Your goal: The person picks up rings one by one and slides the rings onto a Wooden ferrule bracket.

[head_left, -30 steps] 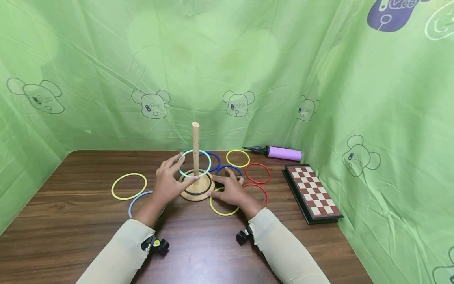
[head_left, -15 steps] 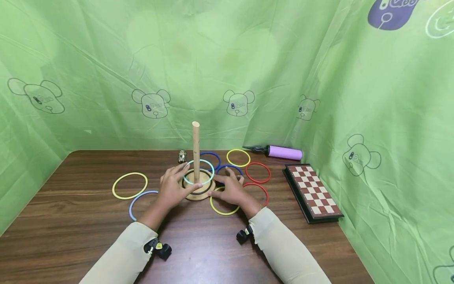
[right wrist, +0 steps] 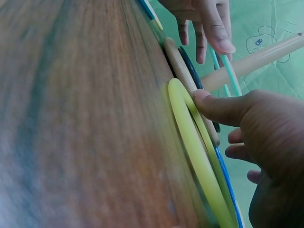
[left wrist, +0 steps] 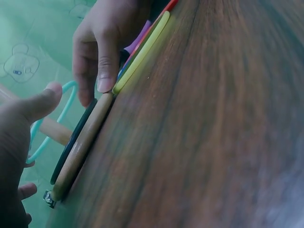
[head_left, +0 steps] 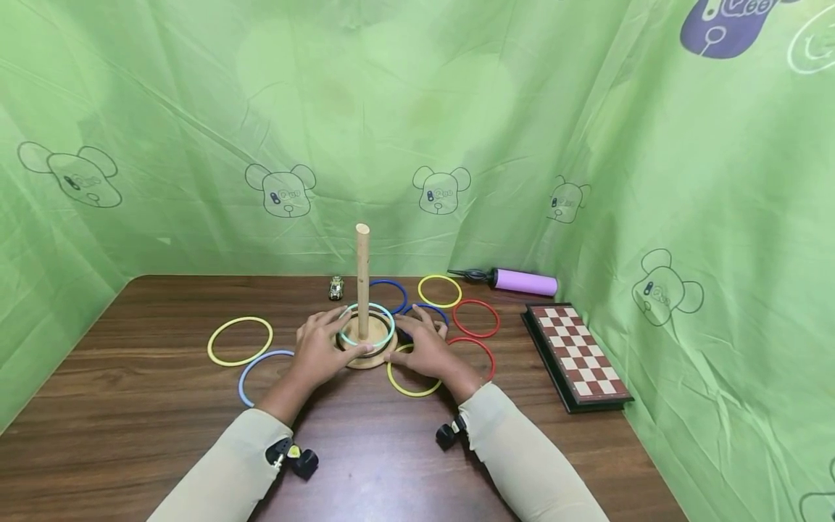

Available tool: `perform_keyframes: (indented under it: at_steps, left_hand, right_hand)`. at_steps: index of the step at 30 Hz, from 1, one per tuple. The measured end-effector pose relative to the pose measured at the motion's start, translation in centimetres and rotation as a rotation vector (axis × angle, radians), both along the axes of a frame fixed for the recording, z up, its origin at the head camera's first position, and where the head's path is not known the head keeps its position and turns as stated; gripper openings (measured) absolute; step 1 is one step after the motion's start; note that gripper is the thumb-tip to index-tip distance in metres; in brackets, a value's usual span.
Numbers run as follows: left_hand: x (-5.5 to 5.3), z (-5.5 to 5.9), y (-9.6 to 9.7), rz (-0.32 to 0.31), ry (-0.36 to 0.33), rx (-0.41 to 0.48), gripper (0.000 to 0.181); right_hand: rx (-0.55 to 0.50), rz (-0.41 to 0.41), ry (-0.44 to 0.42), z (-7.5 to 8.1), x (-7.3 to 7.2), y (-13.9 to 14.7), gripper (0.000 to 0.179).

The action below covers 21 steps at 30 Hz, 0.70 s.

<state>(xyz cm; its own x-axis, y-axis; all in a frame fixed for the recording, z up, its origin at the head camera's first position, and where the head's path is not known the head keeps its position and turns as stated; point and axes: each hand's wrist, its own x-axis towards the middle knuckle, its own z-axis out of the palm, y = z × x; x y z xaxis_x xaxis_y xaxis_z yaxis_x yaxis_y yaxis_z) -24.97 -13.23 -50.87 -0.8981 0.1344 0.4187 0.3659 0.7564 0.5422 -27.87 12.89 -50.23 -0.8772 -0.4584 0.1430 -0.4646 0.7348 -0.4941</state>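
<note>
A wooden peg (head_left: 363,279) rises from a round wooden base (head_left: 369,363), and a black ring (right wrist: 190,66) lies on that base. My left hand (head_left: 318,354) pinches a turquoise ring (right wrist: 231,75) between thumb and fingers. The ring encircles the peg, tilted, close over the base. My right hand (head_left: 424,349) holds the base at its right side, thumb at the front edge and fingers farther back. By the right hand's thumb, a yellow ring (right wrist: 192,137) lies close against the base, partly under that hand in the head view.
Blue, red and yellow rings lie right of the base. A yellow ring (head_left: 238,365) and a light blue ring (head_left: 241,378) lie left. A toy car (head_left: 335,288), a purple hand pump (head_left: 525,282) and a checkered board (head_left: 577,355) are farther out. Green curtains stand behind and right.
My left hand has lowered the turquoise ring along the peg, from above the base down close over it. The toy car has come into view behind. The right hand has stayed put.
</note>
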Motion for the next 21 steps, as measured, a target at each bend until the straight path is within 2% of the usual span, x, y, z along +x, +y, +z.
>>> perform_keyframes:
  at_steps: [21]
  left_hand:
    - [-0.09,-0.35,-0.14,0.015,-0.059,-0.074,0.087]
  right_hand:
    - [-0.012,0.045,0.000,-0.24,-0.15,-0.08,0.069]
